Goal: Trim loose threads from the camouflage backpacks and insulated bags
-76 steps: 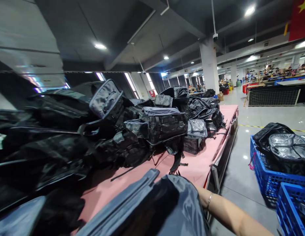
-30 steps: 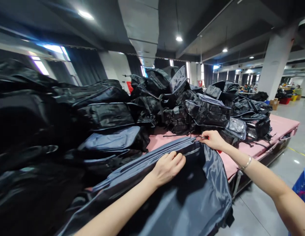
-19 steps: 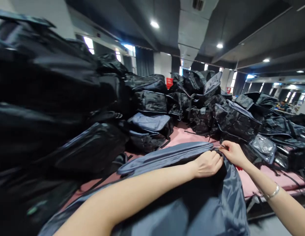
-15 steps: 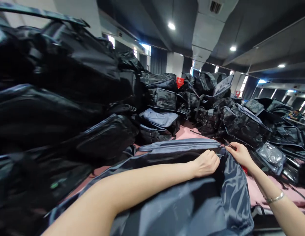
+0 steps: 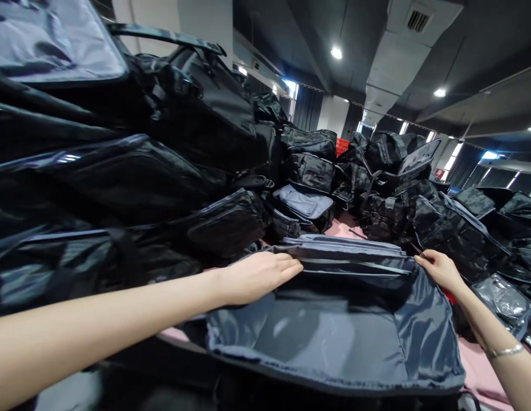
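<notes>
An opened dark bag (image 5: 329,337) with blue-grey lining lies before me, its inside facing up. My left hand (image 5: 263,277) rests at the left end of the bag's inner pocket edge (image 5: 355,267), palm down, fingers stretched out and side by side. At the pocket's right end, my right hand (image 5: 438,269) is closed round a thin dark pointed tool (image 5: 420,251), and its fingertips touch the bag's edge. A silver bracelet (image 5: 505,351) circles my right wrist.
Piled dark bags (image 5: 218,114) rise at the left, with more camouflage bags (image 5: 312,171) behind and at the right. A pink surface (image 5: 483,371) shows under the bags. Clear plastic (image 5: 502,297) lies at the right, and a red crate (image 5: 342,146) stands far back.
My left hand has moved left along the pocket and its fist has opened out. The view has turned left, and more of the bag's inside shows. My right hand stays at the right corner.
</notes>
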`<state>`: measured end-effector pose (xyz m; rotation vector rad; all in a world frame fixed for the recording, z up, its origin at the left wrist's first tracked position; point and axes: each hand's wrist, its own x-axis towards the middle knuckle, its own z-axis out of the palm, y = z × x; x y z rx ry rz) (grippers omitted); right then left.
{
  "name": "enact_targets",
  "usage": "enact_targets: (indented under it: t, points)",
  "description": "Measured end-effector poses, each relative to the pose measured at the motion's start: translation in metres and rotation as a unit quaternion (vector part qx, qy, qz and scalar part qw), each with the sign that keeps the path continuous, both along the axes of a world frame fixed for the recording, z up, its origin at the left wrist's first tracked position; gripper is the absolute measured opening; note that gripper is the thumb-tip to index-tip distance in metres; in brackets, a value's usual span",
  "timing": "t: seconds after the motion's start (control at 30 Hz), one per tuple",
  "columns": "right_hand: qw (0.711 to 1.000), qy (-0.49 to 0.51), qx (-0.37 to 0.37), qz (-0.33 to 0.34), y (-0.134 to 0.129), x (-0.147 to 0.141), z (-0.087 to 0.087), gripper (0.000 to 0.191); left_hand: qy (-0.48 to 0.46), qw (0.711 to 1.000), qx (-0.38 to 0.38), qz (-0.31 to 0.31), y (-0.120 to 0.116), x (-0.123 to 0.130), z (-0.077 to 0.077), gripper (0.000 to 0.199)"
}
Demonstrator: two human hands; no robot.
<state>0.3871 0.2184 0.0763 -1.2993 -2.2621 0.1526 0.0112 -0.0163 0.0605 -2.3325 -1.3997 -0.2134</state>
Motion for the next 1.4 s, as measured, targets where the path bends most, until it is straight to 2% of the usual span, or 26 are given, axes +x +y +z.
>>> enact_targets:
  t: [0.1, 0.2, 0.23, 0.3, 0.4, 0.47, 0.57, 0.67, 0.7, 0.77, 0.9, 0.97, 1.03, 1.13, 1.23, 1.3, 1.4]
  points:
    - [1.0, -0.014, 0.003, -0.001, 0.002, 0.0, 0.001, 0.044, -0.055, 0.998, 0.011, -0.003, -0.014, -0.018, 0.006, 0.027]
    - [1.0, -0.022, 0.003, -0.006, -0.001, 0.001, 0.002, 0.042, -0.186, 0.977, 0.073, 0.069, -0.015, -0.028, 0.013, 0.024]
    - [1.0, -0.016, 0.012, -0.002, -0.003, 0.0, 0.002, 0.04, -0.242, 0.964, 0.063, 0.088, -0.013, -0.03, 0.014, 0.026]
    - [0.998, 0.011, 0.046, 0.036, -0.012, -0.004, 0.005, 0.034, -0.351, 0.928, -0.006, 0.125, -0.007, -0.035, 0.017, 0.032]
    - [0.982, 0.028, 0.087, 0.167, -0.029, -0.019, 0.01, 0.026, -0.467, 0.856, -0.104, 0.199, 0.007, -0.042, 0.017, 0.037]
    - [0.969, -0.013, 0.081, 0.235, -0.039, -0.033, 0.012, 0.022, -0.519, 0.815, -0.136, 0.219, 0.016, -0.046, 0.015, 0.039]
    - [0.965, -0.074, 0.078, 0.238, -0.047, -0.056, 0.013, 0.02, -0.588, 0.765, -0.172, 0.2, 0.023, -0.051, 0.011, 0.041]
    - [0.977, -0.081, 0.031, 0.192, -0.043, -0.072, 0.016, 0.021, -0.61, 0.745, -0.196, 0.185, 0.022, -0.054, 0.009, 0.041]
    - [0.979, -0.08, 0.001, 0.186, -0.04, -0.075, 0.017, 0.022, -0.603, 0.751, -0.201, 0.181, 0.02, -0.054, 0.009, 0.041]
    - [0.977, -0.077, -0.057, 0.189, -0.031, -0.08, 0.02, 0.026, -0.562, 0.785, -0.194, 0.175, 0.015, -0.053, 0.013, 0.04]
    - [0.971, -0.073, -0.123, 0.193, -0.018, -0.083, 0.024, 0.031, -0.411, 0.892, -0.098, 0.162, 0.014, -0.04, 0.026, 0.034]
    - [0.967, -0.063, -0.148, 0.196, -0.017, -0.084, 0.025, 0.032, -0.33, 0.935, -0.047, 0.122, 0.022, -0.024, 0.031, 0.027]
    - [0.962, -0.048, -0.174, 0.206, -0.018, -0.085, 0.027, 0.032, -0.261, 0.962, -0.02, 0.075, 0.035, -0.003, 0.034, 0.023]
    - [0.954, -0.026, -0.211, 0.21, -0.024, -0.083, 0.028, 0.034, -0.195, 0.98, -0.017, 0.026, 0.058, 0.033, 0.036, 0.022]
    - [0.954, -0.015, -0.227, 0.197, -0.028, -0.079, 0.028, 0.035, -0.191, 0.981, -0.03, 0.003, 0.078, 0.065, 0.036, 0.02]
    - [0.956, -0.02, -0.216, 0.196, -0.028, -0.077, 0.027, 0.034, -0.219, 0.975, -0.038, 0.017, 0.087, 0.079, 0.037, 0.02]
    - [0.969, -0.03, -0.164, 0.183, -0.032, -0.075, 0.026, 0.029, -0.265, 0.958, -0.084, 0.075, 0.097, 0.085, 0.039, 0.022]
